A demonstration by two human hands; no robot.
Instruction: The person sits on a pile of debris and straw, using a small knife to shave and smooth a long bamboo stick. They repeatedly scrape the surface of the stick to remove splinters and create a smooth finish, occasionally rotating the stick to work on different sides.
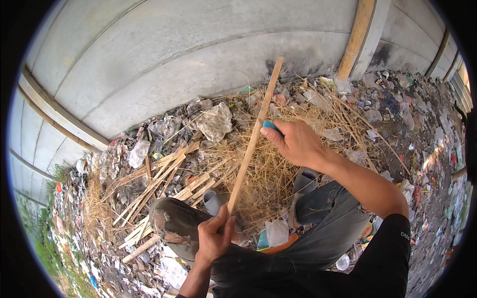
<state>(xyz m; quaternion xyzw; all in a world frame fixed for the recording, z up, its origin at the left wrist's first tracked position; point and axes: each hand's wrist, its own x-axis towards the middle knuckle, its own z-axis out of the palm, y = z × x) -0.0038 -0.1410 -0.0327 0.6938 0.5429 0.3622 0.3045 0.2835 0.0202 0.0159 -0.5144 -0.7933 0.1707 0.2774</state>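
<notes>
1. Long, flat, pale-brown wooden strip (252, 144) is in front of the person in the head view, slanting from the left hand (214, 236) up toward the grey concrete wall (198, 74). From my place I cannot tell whether its far end touches the wall.
2. What could go wrong, in my judgement: the small blue tool (271, 127) in the right hand (300, 144) could slip along the strip. If it has a sharp edge, which I cannot see, the left hand and the torn, dark-grey trouser knee (181, 216) would be at risk, because both are near the lower end.
3. Also, the strip might twist or swing, since only the left hand grasps it, and only by its end.
4. About the grip: the left fingers and thumb are closed around this lower end, so most of the strip lies beyond that hand. The right fingers are wrapped around the blue tool, which seems to rest against the strip near its middle.
</notes>
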